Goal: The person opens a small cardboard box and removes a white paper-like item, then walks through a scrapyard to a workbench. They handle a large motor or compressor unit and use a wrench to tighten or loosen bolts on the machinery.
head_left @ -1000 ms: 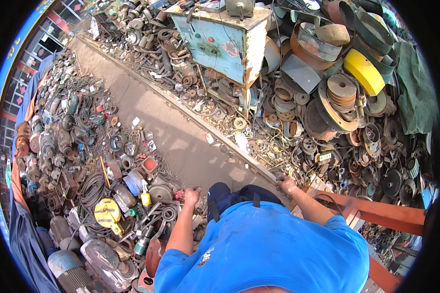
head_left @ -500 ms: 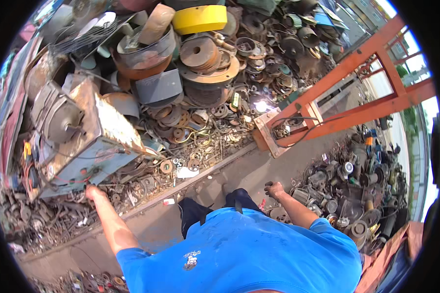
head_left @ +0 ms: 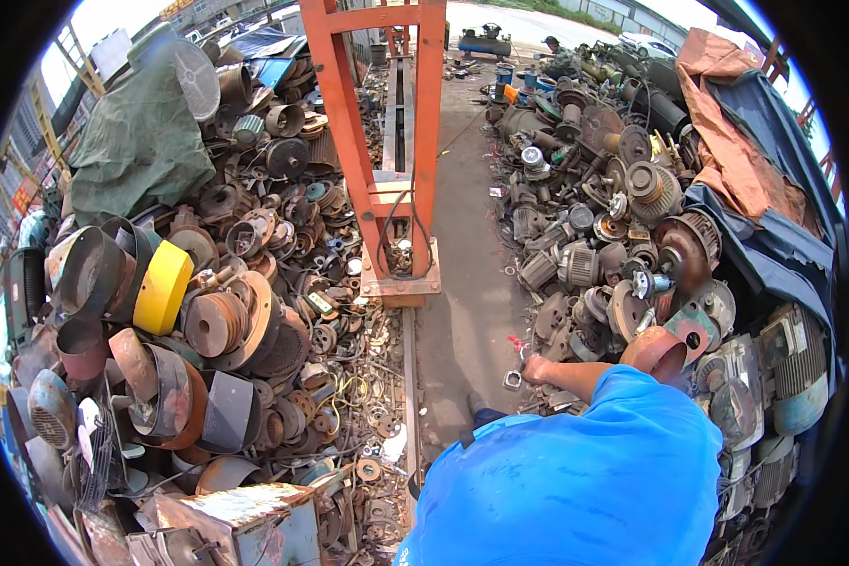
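Square metal piece [head_left: 512, 380] shows right beside the fingertips of our right hand [head_left: 535, 368], against the brown path [head_left: 462, 321] near the edge of the motor heap [head_left: 575, 269]. The fingers point toward the path, but they are too small for us to tell whether they pinch the piece or whether it lies on the ground beyond them. Our left hand is out of view, so we cannot tell how its fingers stand. Just above the right hand we see a red scrap [head_left: 517, 341] on the ground. Our bare right forearm comes out of a blue shirt [head_left: 571, 472] and passes close to a rusty round housing [head_left: 653, 351].

Along the right side, we have an orange and blue tarpaulin [head_left: 740, 123] draped over the heap's outer edge. Ahead of us, an orange-red steel frame [head_left: 426, 123] stands on its base plate [head_left: 401, 286], with a dark cable [head_left: 423, 222] looped against it. To our left lie stacked rusty discs [head_left: 215, 324], a yellow curved band [head_left: 163, 288] and a green sheet [head_left: 137, 141]
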The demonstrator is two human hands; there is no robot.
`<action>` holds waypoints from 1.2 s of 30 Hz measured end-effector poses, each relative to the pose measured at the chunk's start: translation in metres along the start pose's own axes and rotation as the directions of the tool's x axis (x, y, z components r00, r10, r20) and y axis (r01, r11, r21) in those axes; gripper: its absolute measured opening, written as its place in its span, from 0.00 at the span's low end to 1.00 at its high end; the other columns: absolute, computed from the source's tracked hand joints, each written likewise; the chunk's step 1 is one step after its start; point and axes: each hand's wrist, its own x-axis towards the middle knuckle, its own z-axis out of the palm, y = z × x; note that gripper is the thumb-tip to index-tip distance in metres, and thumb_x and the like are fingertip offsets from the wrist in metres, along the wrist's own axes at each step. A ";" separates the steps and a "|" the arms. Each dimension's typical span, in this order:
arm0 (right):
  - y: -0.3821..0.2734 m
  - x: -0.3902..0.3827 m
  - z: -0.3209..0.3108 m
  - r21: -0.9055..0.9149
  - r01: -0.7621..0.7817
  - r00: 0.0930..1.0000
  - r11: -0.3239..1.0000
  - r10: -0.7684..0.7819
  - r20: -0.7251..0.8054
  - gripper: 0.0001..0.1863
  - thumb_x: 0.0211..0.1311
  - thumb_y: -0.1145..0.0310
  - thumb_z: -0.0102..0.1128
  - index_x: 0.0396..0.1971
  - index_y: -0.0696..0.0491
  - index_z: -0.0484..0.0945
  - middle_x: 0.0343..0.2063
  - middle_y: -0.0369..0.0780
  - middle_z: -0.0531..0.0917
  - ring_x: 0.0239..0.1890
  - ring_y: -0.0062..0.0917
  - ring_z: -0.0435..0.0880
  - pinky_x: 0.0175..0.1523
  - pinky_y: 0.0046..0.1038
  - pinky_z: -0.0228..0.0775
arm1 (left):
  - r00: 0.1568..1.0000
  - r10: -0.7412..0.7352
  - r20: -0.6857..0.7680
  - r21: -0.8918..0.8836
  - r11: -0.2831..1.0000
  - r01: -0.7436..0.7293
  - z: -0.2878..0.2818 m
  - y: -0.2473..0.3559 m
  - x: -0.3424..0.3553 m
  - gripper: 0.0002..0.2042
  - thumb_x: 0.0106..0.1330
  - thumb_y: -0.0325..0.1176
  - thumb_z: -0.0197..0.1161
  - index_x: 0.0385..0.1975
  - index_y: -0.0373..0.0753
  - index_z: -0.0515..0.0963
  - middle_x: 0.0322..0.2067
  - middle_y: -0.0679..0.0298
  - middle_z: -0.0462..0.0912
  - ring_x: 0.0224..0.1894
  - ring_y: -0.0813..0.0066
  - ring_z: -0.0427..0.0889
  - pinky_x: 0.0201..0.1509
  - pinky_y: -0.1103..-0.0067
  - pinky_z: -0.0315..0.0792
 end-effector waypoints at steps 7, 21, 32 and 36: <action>0.000 0.013 0.021 0.377 0.034 0.986 0.926 0.030 -0.163 0.17 0.52 0.64 0.52 0.39 0.52 0.85 0.34 0.48 0.86 0.40 0.41 0.87 0.46 0.36 0.79 | 0.998 -0.003 0.065 0.079 0.997 -0.002 0.015 0.020 0.001 0.12 0.68 0.28 0.57 0.48 0.31 0.76 0.31 0.65 0.80 0.26 0.78 0.72 0.30 0.80 0.68; 0.019 -0.010 0.023 0.408 -0.027 0.984 0.913 0.096 -0.151 0.17 0.53 0.59 0.56 0.40 0.50 0.86 0.34 0.48 0.87 0.38 0.41 0.87 0.45 0.38 0.79 | 0.992 -0.059 0.113 0.159 0.986 0.040 0.026 0.011 -0.003 0.10 0.69 0.29 0.57 0.46 0.32 0.76 0.30 0.65 0.79 0.26 0.77 0.73 0.30 0.79 0.68; 0.007 -0.039 -0.006 0.469 -0.092 0.993 0.878 0.118 -0.027 0.17 0.56 0.60 0.53 0.38 0.52 0.85 0.32 0.49 0.87 0.35 0.38 0.88 0.40 0.38 0.80 | 0.989 -0.080 0.121 0.156 0.986 0.061 0.013 -0.003 -0.007 0.09 0.69 0.30 0.57 0.45 0.34 0.75 0.30 0.65 0.79 0.26 0.76 0.73 0.29 0.78 0.68; 0.016 -0.018 0.021 0.270 -0.081 0.992 0.959 0.103 -0.068 0.15 0.56 0.61 0.53 0.38 0.50 0.85 0.30 0.47 0.87 0.34 0.37 0.88 0.40 0.38 0.80 | 0.987 -0.090 0.133 0.167 0.984 0.067 0.013 -0.005 -0.007 0.09 0.69 0.30 0.57 0.45 0.34 0.75 0.30 0.65 0.79 0.26 0.76 0.74 0.29 0.78 0.69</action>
